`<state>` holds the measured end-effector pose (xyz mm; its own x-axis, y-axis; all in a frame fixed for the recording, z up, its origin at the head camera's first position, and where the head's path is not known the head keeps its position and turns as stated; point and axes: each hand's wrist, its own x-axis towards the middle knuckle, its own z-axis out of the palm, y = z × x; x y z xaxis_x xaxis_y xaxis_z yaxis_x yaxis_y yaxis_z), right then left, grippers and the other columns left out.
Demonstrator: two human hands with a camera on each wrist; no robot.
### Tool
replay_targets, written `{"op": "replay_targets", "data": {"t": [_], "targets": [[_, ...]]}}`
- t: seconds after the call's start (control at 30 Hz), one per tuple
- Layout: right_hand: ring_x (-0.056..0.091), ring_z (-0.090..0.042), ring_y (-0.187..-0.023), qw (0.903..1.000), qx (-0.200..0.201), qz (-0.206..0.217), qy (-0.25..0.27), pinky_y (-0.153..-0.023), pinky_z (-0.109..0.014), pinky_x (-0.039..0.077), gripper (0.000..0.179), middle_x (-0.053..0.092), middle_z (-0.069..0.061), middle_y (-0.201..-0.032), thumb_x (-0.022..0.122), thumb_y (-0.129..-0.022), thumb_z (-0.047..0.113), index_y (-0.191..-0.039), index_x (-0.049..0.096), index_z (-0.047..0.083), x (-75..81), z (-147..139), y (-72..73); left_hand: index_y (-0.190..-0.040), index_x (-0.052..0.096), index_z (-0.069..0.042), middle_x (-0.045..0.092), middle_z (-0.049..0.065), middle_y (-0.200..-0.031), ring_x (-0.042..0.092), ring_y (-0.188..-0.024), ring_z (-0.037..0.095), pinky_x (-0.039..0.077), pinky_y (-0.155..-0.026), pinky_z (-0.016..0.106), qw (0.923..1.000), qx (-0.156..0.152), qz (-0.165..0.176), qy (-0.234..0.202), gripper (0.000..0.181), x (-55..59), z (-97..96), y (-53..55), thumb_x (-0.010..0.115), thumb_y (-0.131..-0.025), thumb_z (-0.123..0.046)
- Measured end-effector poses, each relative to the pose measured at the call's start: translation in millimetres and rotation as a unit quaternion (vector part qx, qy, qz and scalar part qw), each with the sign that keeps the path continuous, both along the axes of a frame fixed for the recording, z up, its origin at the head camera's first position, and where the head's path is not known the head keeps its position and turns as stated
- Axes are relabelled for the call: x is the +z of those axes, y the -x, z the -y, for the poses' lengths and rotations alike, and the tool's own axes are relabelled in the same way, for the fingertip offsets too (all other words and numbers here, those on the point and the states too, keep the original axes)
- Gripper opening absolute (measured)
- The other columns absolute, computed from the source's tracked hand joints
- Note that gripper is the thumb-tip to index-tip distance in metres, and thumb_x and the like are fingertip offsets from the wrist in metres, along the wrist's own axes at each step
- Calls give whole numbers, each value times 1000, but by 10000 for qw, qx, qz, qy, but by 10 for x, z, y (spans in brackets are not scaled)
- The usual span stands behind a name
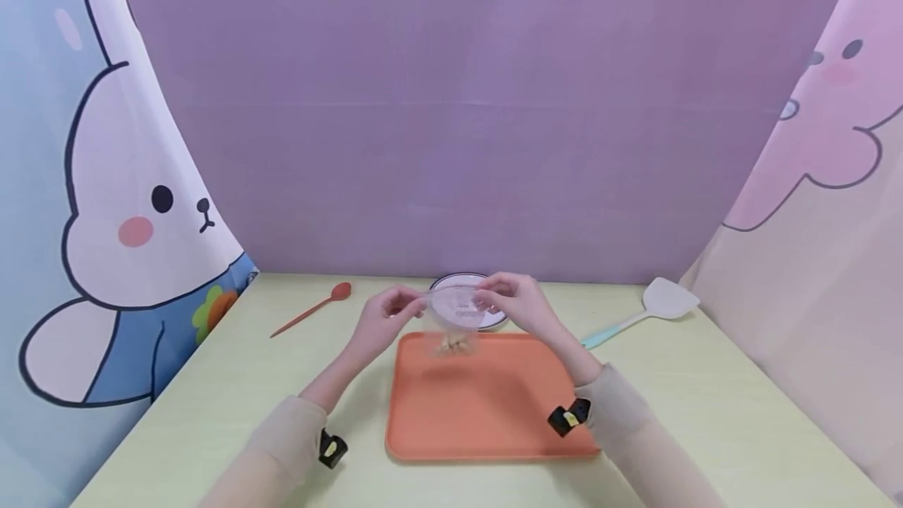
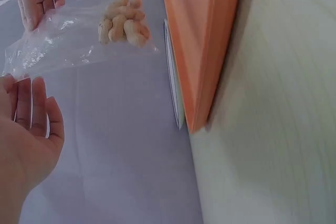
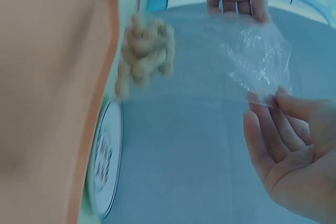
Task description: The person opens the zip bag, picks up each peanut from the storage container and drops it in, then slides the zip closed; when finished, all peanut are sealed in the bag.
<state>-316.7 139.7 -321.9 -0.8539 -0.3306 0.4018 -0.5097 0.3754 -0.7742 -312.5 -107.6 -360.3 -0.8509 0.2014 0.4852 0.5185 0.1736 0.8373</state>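
A clear plastic bag (image 1: 451,320) hangs between both hands above the far part of an orange tray (image 1: 487,414). Several peanuts in their shells (image 2: 125,22) lie at the bottom of the bag, also plain in the right wrist view as peanuts (image 3: 146,51). My left hand (image 1: 386,318) pinches one upper corner of the bag between thumb and fingers. The opposite upper corner is pinched by my right hand (image 1: 518,302). Behind the bag stands a white plate (image 1: 494,318) with a dark rim, partly hidden by bag and right hand.
On the left of the pale table (image 1: 212,414) lies a red spoon (image 1: 310,314). A spatula (image 1: 666,300) with white blade and turquoise handle lies to the right. A purple cloth (image 1: 451,116) hangs behind the table, with printed cartoon cloths at both sides.
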Motion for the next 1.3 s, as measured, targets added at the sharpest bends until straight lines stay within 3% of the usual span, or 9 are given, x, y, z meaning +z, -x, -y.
{"op": "replay_targets", "data": {"t": [0.1,0.3,0.4,0.57,0.7,0.87,1.1,1.2,1.3], "targets": [[70,-27,-80,9999,-73,117,-16,-65,-28,58,20,71,-18,-89,66,-87,15,-100,68,-1,-16,-123,-20,-98,67,3,69,19,-89,63,-73,10,55,-69,26,9998,-62,-23,188,17,46,-160,-38,65,-88,-11],[70,-19,-74,9993,-247,204,173,-68,-39,59,20,71,-20,-90,66,-87,13,-100,67,-3,-123,-310,3,-94,71,-10,70,5,-83,60,-69,13,49,-59,19,9982,-99,-135,584,17,-132,-367,166,69,-84,-24],[70,-26,-76,9983,-314,339,347,-68,-39,59,20,71,-20,-91,65,-88,13,-100,67,-3,-140,-349,2,-93,71,-10,70,5,-81,59,-66,13,48,-56,18,9965,-143,-252,786,15,-130,-408,160,71,-83,-21],[70,-24,-76,9971,-380,507,420,-67,-37,59,21,71,-20,-91,64,-89,14,-101,67,-3,-131,-359,-12,-92,72,-9,70,5,-79,59,-65,17,47,-54,18,9963,14,-378,775,11,-126,-421,150,71,-83,-15],[70,-18,-74,9983,-324,378,317,-66,-34,59,21,71,-20,-91,64,-89,13,-101,66,-4,-118,-362,-24,-92,72,-11,71,6,-81,61,-69,23,48,-56,18,9964,210,-236,783,9,-95,-402,168,69,-85,-17],[70,-15,-74,9989,-204,335,272,-67,-36,59,22,70,-23,-91,65,-88,12,-101,66,-6,-117,-338,-12,-90,70,-8,71,5,-83,62,-75,15,52,-63,20,9948,421,-127,913,12,-31,-363,201,69,-85,-19],[70,-17,-76,9986,-85,377,361,-71,-42,58,24,69,-25,-91,65,-88,11,-102,64,-8,-109,-285,6,-87,68,-4,68,6,-80,59,-73,13,52,-63,21,9903,661,-576,1078,13,58,-342,194,67,-86,-17],[69,-19,-80,9992,-94,302,234,-70,-37,58,26,70,-22,-96,65,-88,14,-106,64,-4,-95,-262,4,-88,68,-4,68,6,-79,58,-72,12,51,-63,21,9901,701,-630,1044,13,76,-340,189,68,-86,-16],[67,-22,-83,9999,-78,87,-113,-66,-28,56,34,69,-18,-101,67,-87,17,-117,62,2,-69,-220,5,-88,68,-5,67,5,-78,57,-71,11,51,-65,20,9923,678,-449,938,14,90,-342,185,69,-86,-18]]}}
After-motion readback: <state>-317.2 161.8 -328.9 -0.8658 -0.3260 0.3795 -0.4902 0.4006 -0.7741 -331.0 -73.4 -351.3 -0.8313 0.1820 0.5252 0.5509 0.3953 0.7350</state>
